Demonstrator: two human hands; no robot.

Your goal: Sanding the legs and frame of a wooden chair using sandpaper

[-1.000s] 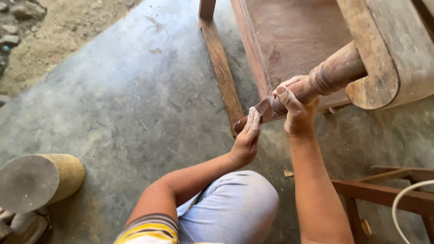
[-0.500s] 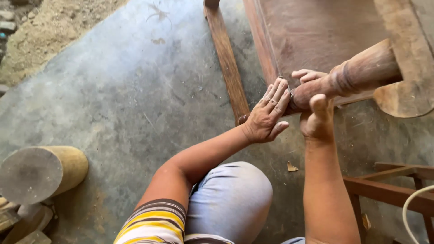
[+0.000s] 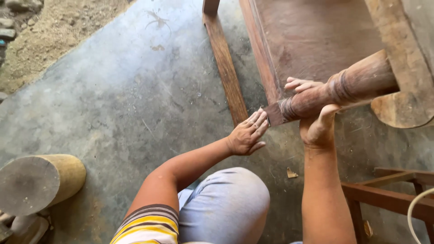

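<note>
A log stump (image 3: 38,183) lies at eight o'clock on the concrete floor (image 3: 126,99), the left hand (image 3: 247,134) rests released, fingers flat against the turned wooden leg (image 3: 334,92) at two o'clock, the right hand (image 3: 316,119) grasping it.

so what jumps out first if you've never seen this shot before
The turned wooden leg slanting in from the upper right, with the right hand wrapped around it near its squared end. Just left of that end, the left hand lies flat with its fingers on the tip. Next, the log stump lying at the lower left on the grey concrete floor.
</note>
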